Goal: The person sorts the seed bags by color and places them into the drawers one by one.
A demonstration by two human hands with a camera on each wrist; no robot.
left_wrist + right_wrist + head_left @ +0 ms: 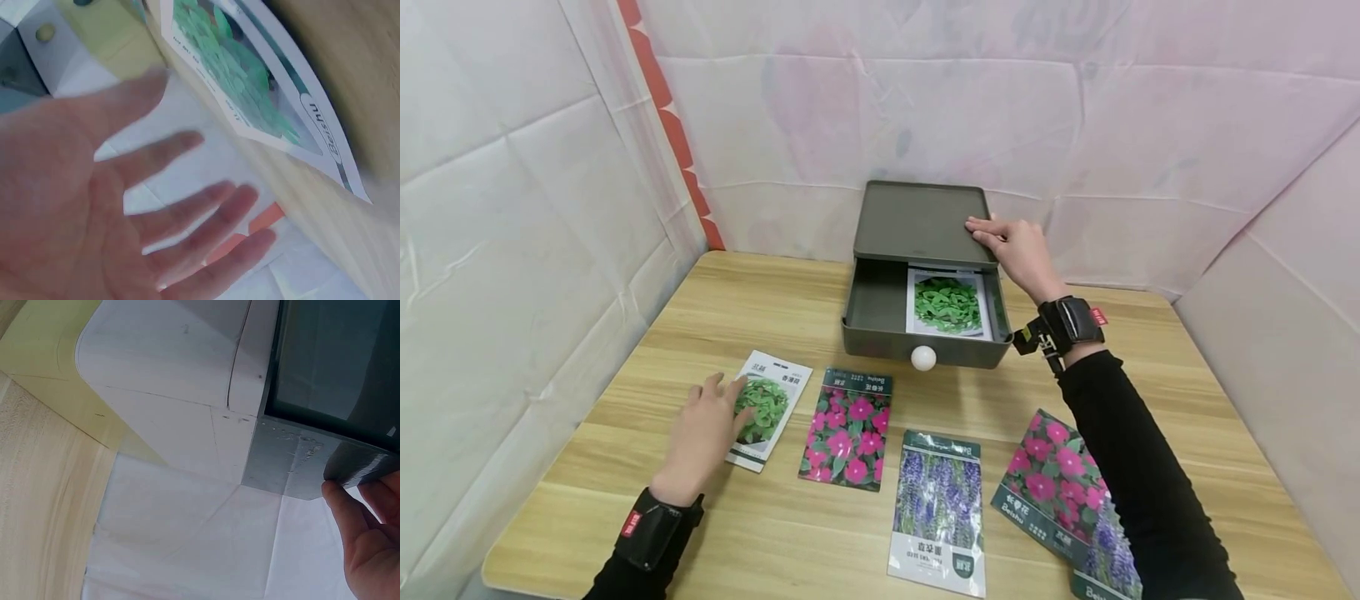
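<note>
While the left hand (703,433) lies flat with fingers spread on the green packet (770,408), the right hand (1018,250) rests on the box (917,221) top's right front corner, thumb under the lid edge. Left wrist view is blurred: open palm (94,212), packet (250,75) near the table edge, logo probably "Beishu". Right wrist view shows only fingertips (369,537) on the grey box corner (300,462). Drawer (868,300) is pulled out, white knob (923,358), another green packet (947,302) inside at right, left half bare. Outward on the table (1187,392): pink packet (848,427), purple packet (940,508), pink "Beishu" packet (1051,487) under the right sleeve. Bare wood is left of the drawer and by the right edge.
</note>
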